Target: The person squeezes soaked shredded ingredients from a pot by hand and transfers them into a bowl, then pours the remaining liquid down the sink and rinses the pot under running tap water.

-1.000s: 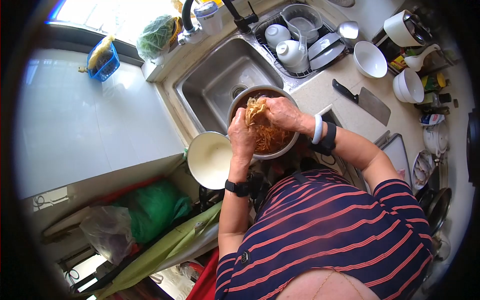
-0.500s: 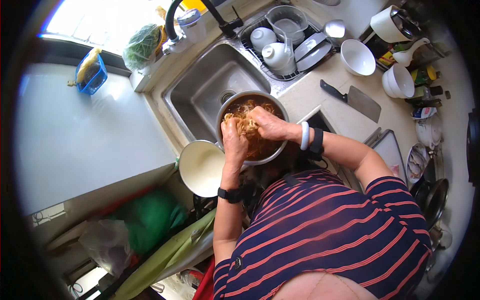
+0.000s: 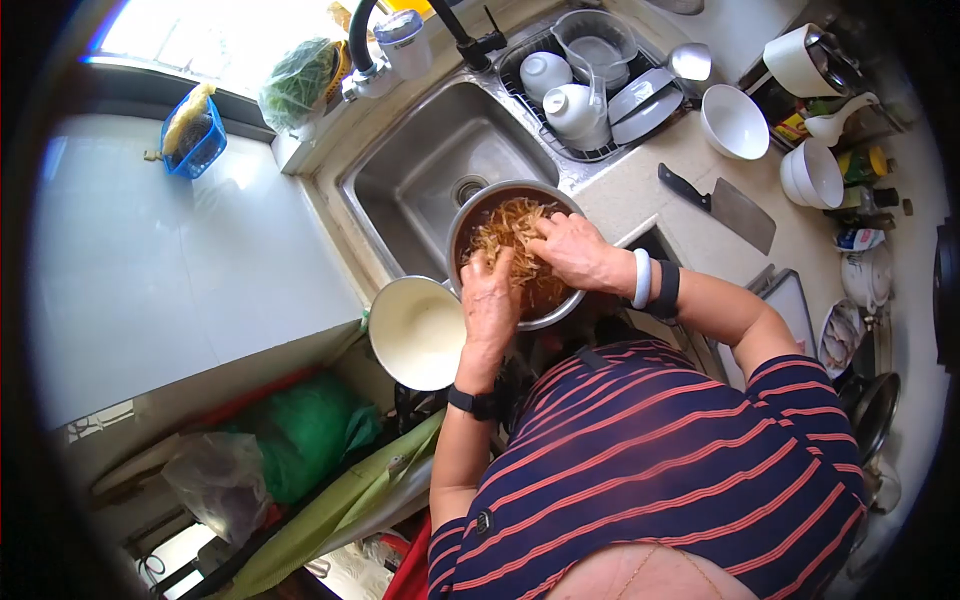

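Observation:
A round metal pot (image 3: 455, 228) holds brown liquid and a heap of thin, pale-brown shredded strips (image 3: 515, 235), whose exact kind I cannot make out. My left hand (image 3: 490, 300) reaches in over the near left side, fingers apart, their tips among the strips. From the right, my right hand (image 3: 578, 252) rests on the heap with its fingers spread and pointing left. Neither hand grips a clump. Left of the pot sits a cream-coloured pan (image 3: 415, 335) with nothing visible in it.
Behind the pot is a steel sink (image 3: 410, 165) under a black faucet (image 3: 362, 40). A dish rack (image 3: 520, 100) holds bowls and plates. A cleaver (image 3: 735, 210) lies on the right counter near white bowls (image 3: 735, 122). A blue basket (image 3: 195, 145) stands at left.
The clump of strips that both hands were squeezing is now loosened across the pot. My fingers have spread apart. The whole view has shifted slightly.

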Tool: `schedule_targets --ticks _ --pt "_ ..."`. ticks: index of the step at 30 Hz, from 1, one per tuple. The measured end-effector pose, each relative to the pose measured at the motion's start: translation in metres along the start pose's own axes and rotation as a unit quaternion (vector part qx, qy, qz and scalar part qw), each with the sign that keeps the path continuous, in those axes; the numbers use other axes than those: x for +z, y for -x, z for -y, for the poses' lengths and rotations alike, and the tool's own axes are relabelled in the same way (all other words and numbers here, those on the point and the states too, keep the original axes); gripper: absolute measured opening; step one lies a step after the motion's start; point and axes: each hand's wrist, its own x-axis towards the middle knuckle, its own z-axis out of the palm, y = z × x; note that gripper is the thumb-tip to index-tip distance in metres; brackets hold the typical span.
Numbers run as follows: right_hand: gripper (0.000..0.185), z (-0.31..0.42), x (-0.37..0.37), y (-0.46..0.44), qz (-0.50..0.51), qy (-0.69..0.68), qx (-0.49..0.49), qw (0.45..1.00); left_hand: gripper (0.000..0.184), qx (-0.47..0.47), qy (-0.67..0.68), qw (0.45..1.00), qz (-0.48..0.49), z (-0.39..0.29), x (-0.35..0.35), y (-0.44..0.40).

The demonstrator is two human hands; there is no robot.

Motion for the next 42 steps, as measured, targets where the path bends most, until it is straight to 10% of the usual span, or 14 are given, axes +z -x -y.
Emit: schedule_targets --ticks 2,14,30,42 --pt "0.021 0.003 0.006 -0.001 0.018 0.038 -0.012 0.999 0.059 0.005 -0.033 0.992 0.125 -0.004 0.003 -0.001" --pt "0.017 0.001 0.036 -0.020 0.031 0.129 -0.029 0.991 0.042 -0.003 -0.105 0.980 0.168 0.023 0.065 -0.012" --pt "0.009 -0.002 -0.010 -0.018 -0.134 -0.122 -0.014 0.983 0.026 0.024 0.116 0.989 -0.087 0.005 -0.006 -0.018" --pt "0.017 -0.005 0.015 -0.022 -0.119 -0.210 0.049 0.969 0.014 -0.044 0.056 0.995 -0.063 0.013 0.013 -0.022"
